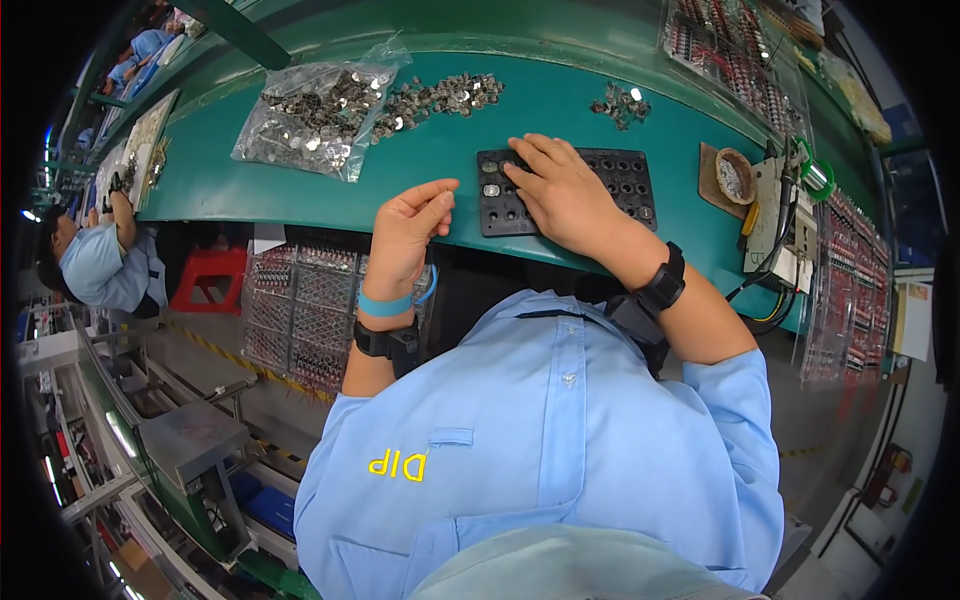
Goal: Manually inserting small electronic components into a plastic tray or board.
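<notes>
Black and pocketed, a tray point(515, 228) is lying beneath a worker's right hand, point(563, 195) whose fingers are resting apart across it. Beside the tray, the left hand point(408, 225) is curling, thumb near fingers; I cannot tell whether it is pinching anything. Beyond that hand, loose metal parts point(440, 97) are spilling beside a clear bag point(310, 120).

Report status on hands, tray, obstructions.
Right hand over black tray. Left hand beside it, contents unclear. Silver piece at tray's left end. Right hand hides part of tray.
</notes>
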Available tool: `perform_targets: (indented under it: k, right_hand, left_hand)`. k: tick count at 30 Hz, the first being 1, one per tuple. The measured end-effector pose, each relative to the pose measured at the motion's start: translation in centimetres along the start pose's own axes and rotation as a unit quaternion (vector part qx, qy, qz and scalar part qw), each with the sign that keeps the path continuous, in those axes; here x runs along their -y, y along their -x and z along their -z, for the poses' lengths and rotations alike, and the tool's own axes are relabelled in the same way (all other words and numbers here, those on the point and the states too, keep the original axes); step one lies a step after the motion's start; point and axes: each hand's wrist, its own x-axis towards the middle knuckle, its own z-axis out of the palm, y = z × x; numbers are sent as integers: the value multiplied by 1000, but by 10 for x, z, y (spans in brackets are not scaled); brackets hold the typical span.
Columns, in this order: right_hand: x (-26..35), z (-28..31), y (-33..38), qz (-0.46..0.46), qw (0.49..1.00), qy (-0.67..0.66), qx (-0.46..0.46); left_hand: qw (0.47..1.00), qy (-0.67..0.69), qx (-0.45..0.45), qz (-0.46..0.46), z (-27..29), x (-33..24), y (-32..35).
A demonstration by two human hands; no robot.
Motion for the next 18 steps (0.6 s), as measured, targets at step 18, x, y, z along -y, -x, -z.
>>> perform_targets:
  k: [18]
  right_hand:
    - [-3,-6,-21,45,995,78,45]
  left_hand:
    - [997,-25,-45,-58,-6,-1,9]
